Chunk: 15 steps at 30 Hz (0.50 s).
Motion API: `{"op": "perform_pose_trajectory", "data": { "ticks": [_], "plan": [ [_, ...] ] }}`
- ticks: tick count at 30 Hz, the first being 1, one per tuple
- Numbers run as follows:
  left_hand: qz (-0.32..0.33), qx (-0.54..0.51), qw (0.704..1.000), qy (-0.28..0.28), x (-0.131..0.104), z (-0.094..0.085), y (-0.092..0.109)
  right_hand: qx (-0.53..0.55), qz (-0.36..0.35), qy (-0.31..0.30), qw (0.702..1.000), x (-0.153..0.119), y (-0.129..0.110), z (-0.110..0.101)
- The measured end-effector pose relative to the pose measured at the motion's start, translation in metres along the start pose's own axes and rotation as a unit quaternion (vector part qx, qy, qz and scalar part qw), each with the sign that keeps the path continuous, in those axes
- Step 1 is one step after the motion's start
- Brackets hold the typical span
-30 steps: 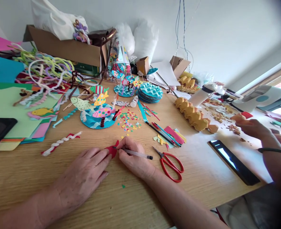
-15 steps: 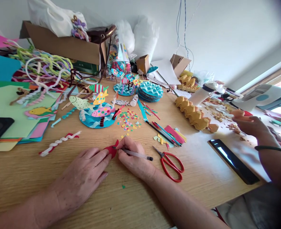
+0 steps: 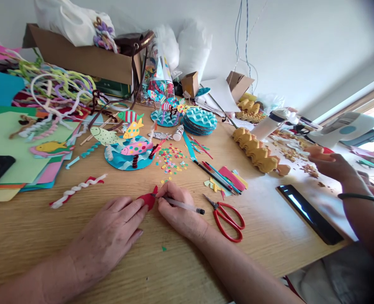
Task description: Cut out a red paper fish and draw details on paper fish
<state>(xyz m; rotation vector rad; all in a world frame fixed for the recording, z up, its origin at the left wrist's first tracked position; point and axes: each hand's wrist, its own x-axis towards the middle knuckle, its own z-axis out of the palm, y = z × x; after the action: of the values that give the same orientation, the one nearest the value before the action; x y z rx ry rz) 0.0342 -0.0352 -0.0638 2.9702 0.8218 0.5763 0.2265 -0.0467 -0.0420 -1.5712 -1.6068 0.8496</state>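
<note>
Red paper shape (image 3: 148, 199) lies flat on the wooden counter (image 3: 31, 236), pressed under the fingertips of the left hand (image 3: 112, 234), which is spread open and palm down, grasping nothing. One pen (image 3: 183, 205) is pinched in the closed right hand (image 3: 178, 213), long axis roughly left to right, tip on the red paper, capped end towards the one pair of red scissors (image 3: 227, 216) just beside it. One cardboard box (image 3: 79, 59) at the back left holds a white bag (image 3: 63, 21); another person's hand (image 3: 331, 166) works at the right.
</note>
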Motion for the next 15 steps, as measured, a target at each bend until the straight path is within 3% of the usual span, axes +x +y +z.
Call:
{"op": "perform_pose_trajectory", "data": {
  "ticks": [9, 15],
  "plan": [
    [0.010, 0.008, 1.000, -0.002, -0.0009, 0.0011, -0.0002, 0.040, 0.018, 0.003, 0.999, -0.0020, 0.0027, 0.0004],
    [-0.001, 0.010, 1.000, -0.013, -0.0033, 0.0044, -0.0010, 0.013, 0.004, -0.006, 1.000, -0.0023, 0.0017, 0.0021]
  ]
}}
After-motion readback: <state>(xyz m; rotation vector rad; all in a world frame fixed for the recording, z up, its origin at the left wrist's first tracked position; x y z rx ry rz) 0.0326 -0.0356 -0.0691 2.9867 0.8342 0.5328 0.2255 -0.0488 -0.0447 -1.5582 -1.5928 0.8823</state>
